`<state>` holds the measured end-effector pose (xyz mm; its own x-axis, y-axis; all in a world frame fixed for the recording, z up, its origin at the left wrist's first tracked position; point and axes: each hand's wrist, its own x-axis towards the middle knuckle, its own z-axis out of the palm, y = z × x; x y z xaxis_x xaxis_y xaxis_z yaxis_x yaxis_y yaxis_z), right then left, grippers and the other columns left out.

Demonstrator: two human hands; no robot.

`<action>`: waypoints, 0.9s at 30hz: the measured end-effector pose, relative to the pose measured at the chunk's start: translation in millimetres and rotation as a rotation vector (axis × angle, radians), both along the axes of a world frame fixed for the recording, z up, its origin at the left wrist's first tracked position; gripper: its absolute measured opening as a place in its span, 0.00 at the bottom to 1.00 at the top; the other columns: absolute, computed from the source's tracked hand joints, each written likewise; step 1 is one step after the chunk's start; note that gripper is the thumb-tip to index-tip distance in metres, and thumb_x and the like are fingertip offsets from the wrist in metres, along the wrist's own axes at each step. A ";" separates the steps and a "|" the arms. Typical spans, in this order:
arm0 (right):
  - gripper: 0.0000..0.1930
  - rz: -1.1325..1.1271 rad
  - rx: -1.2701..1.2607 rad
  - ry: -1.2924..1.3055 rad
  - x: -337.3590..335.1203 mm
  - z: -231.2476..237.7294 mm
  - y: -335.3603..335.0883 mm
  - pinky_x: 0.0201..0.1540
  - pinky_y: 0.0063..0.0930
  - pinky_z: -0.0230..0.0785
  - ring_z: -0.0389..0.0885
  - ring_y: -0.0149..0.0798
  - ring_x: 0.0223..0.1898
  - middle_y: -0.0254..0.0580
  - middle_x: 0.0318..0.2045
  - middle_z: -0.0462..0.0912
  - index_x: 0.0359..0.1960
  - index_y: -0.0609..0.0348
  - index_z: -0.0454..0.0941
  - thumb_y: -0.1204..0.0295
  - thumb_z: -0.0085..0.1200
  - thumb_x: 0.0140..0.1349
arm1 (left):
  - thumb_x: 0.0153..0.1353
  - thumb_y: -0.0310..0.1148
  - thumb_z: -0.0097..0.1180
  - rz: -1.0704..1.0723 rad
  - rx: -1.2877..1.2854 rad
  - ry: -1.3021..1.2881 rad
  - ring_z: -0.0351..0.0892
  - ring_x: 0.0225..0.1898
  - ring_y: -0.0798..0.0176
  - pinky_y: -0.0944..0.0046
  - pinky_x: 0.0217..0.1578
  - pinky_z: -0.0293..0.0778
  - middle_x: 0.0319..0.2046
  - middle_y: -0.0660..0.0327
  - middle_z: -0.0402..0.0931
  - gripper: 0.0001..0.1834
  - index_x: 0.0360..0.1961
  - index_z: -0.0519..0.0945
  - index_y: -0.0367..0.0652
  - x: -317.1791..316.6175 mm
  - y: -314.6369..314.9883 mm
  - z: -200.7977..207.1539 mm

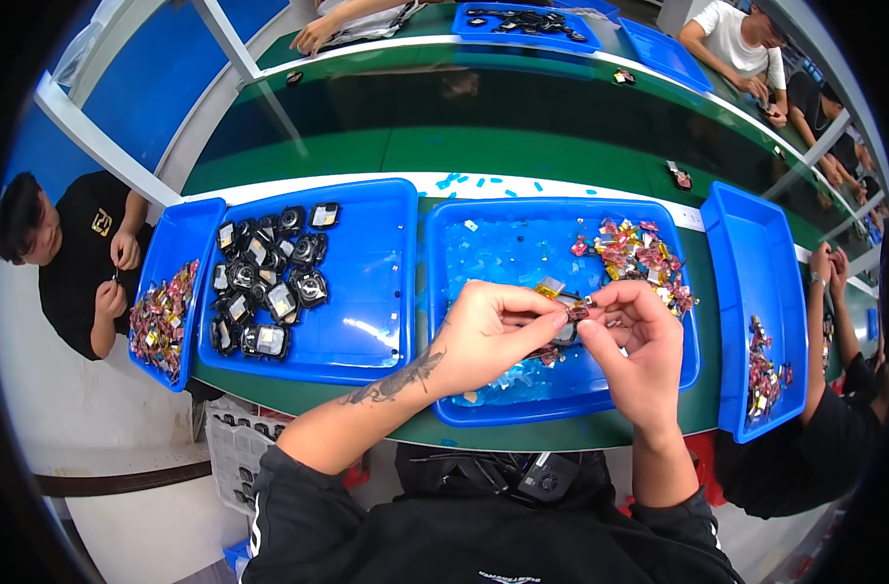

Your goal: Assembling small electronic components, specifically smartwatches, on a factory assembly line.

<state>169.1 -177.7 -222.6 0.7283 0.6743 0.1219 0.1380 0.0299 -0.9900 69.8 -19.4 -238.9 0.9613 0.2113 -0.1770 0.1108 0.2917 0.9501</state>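
Observation:
My left hand (498, 326) and my right hand (642, 336) meet above a blue tray (692, 375). Between their fingertips is a small dark red circuit-board assembly (580, 311), pinched from both sides. A yellow-taped, silvery piece (549, 287) shows just beyond my left fingers; whether it is joined to the board I cannot tell. Both thumbs and index fingers are closed and hide part of what they hold. Beneath, the tray carries scattered bits of blue film (503, 255) and a heap of similar red and yellow assemblies (639, 255) at its far right.
Left of my tray, another blue tray (371, 282) holds several black housings (259, 258). Narrower trays with red assemblies stand at the far left (211, 216) and right (763, 263). A green conveyor (435, 151) runs beyond a white ledge (381, 185). Other people work around the line.

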 end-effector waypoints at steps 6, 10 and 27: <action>0.15 -0.098 0.047 -0.030 -7.5 -11.6 11.8 0.33 0.14 0.70 0.78 0.22 0.33 0.35 0.32 0.79 0.44 0.63 0.71 0.84 0.61 0.57 | 0.62 0.19 0.56 0.101 0.023 -0.188 0.78 0.52 0.62 0.65 0.53 0.78 0.54 0.50 0.75 0.18 0.54 0.75 0.28 -1.1 -5.9 -5.4; 0.19 -0.132 0.050 -0.093 -9.3 -12.7 11.1 0.32 0.13 0.69 0.78 0.21 0.31 0.35 0.30 0.79 0.47 0.62 0.67 0.84 0.61 0.57 | 0.62 0.16 0.55 0.104 -0.019 -0.226 0.76 0.54 0.62 0.65 0.55 0.75 0.57 0.50 0.73 0.22 0.58 0.73 0.29 0.5 -7.3 -5.6; 0.24 -0.025 -0.001 -0.007 -7.0 -12.9 19.8 0.34 0.13 0.71 0.72 0.21 0.36 0.33 0.34 0.73 0.54 0.63 0.66 0.86 0.57 0.56 | 0.62 0.17 0.53 0.204 -0.055 -0.240 0.79 0.47 0.69 0.71 0.47 0.76 0.47 0.55 0.80 0.25 0.61 0.67 0.38 -0.4 -11.8 -7.5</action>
